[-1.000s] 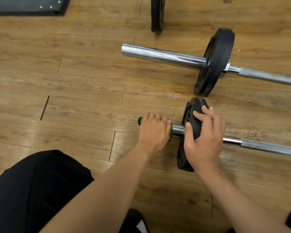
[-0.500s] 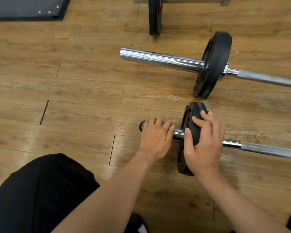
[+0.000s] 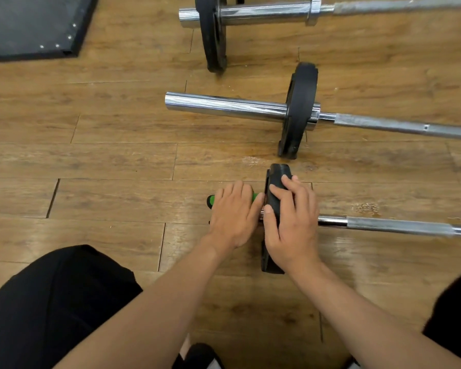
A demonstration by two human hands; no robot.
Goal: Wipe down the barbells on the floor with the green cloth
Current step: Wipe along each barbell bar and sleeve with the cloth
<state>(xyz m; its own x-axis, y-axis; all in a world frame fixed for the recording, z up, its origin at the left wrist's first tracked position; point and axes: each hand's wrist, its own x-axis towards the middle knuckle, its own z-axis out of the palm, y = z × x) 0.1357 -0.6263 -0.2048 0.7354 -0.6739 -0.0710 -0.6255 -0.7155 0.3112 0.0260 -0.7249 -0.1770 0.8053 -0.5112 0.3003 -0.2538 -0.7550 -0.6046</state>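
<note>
We take the small black rubber weight plate point(image 3: 276, 177) on the nearest chrome steel barbell point(image 3: 397, 226) as our marker. It stands upright on the brown wood-plank floor point(image 3: 104, 161). Just left of the plate, the left hand point(image 3: 233, 222) lies over the barbell's sleeve with its fingers curled down round the bright green cloth point(image 3: 211, 201). The cloth is wrapped on the sleeve, and we see only a green tip past the knuckles and a sliver beside the plate. The right hand point(image 3: 290, 227) grips the plate itself, fingers bent over its top rim and thumb on the left face. The barbell's shaft runs off to the right of the plate.

Beyond the plate lies a second chrome barbell point(image 3: 224, 105) carrying its own black plate point(image 3: 301, 102). Farther beyond is a third barbell point(image 3: 264, 13) with a larger black plate point(image 3: 212, 35). Far to the plate's upper left sits a dark rubber mat point(image 3: 30, 25) with small rivets. Below and left of the plate we see a knee in black cloth point(image 3: 51, 302).
</note>
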